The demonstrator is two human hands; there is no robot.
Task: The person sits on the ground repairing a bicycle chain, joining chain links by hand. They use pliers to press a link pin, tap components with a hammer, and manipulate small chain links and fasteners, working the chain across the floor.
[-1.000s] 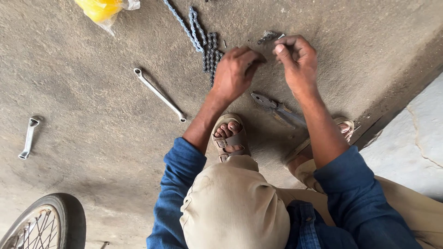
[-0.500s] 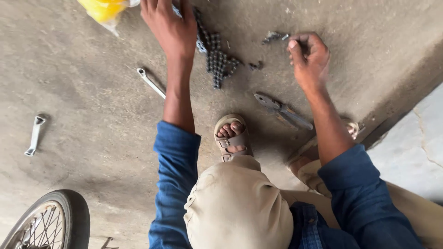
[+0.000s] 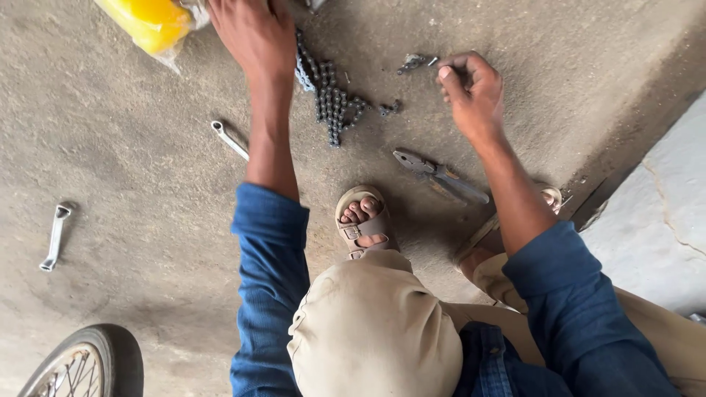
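We're crouched on a rough concrete floor (image 3: 132,147), a wheel (image 3: 73,364) at the corner. Our left hand (image 3: 250,33) reaches over the chain (image 3: 331,99), its fingers out of view, so we cannot tell their spread. Our right hand (image 3: 474,92) pinches a small part, fingers pressed together; pliers (image 3: 441,176) lie beside it.
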